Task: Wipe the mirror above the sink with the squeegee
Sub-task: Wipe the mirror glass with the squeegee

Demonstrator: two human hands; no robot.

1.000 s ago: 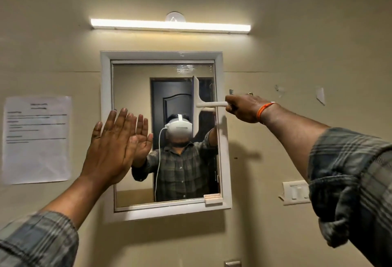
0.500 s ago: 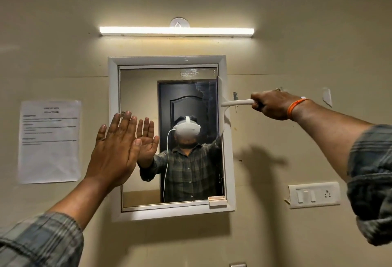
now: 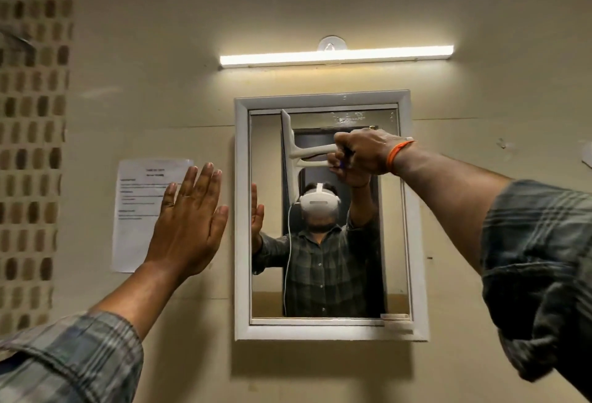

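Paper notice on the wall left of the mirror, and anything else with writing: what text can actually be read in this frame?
Paper notice: printed heading and several lines, all too blurred to read.
Mirror, squeegee, tube light: no lettering visible.
Nothing legible.

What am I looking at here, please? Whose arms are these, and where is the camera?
The camera sits on a person's head, so the arms reaching forward are that person's own. On the wall hangs a mirror in a white frame; the figure inside it is the person's reflection. The right hand grips the handle of a white squeegee, whose blade stands upright against the glass near the left side. The left hand is open, raised before the wall beside the mirror. A lamp glows above.
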